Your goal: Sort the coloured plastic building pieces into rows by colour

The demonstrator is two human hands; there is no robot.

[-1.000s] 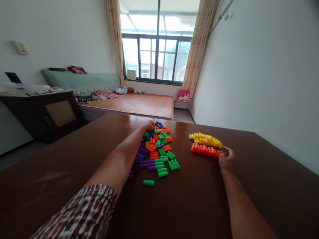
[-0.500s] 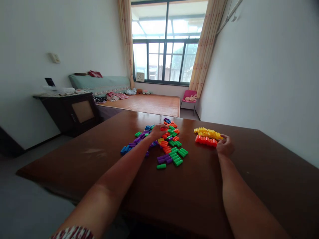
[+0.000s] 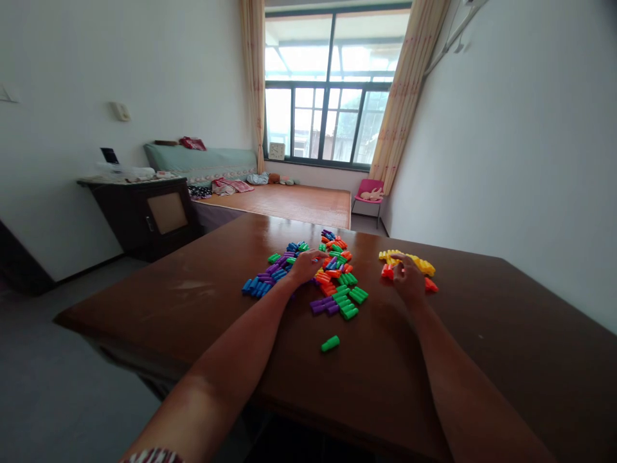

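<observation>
My left hand (image 3: 307,267) is over a loose pile of small plastic tube-shaped pieces, its fingers stretched toward the orange pieces (image 3: 331,274) and apart. Blue pieces (image 3: 256,287) and purple pieces lie left of it, green pieces (image 3: 349,311) nearer me. My right hand (image 3: 409,278) is above a row of red-orange pieces (image 3: 430,285) and partly hides it. Its thumb and forefinger look apart, close to the row. Directly behind runs a row of yellow pieces (image 3: 424,265). One green piece (image 3: 330,343), narrower at one end, lies alone nearer me.
The pieces lie on a dark brown table (image 3: 376,379). Beyond its far edge are a low bed (image 3: 303,202) and a pink chair (image 3: 369,190) with a soft toy. A dark cabinet (image 3: 139,222) stands to the left.
My right hand has moved left from the right end of the red-orange row to its middle. The lone green piece now lies nearer me and turned. The view has shifted slightly.
</observation>
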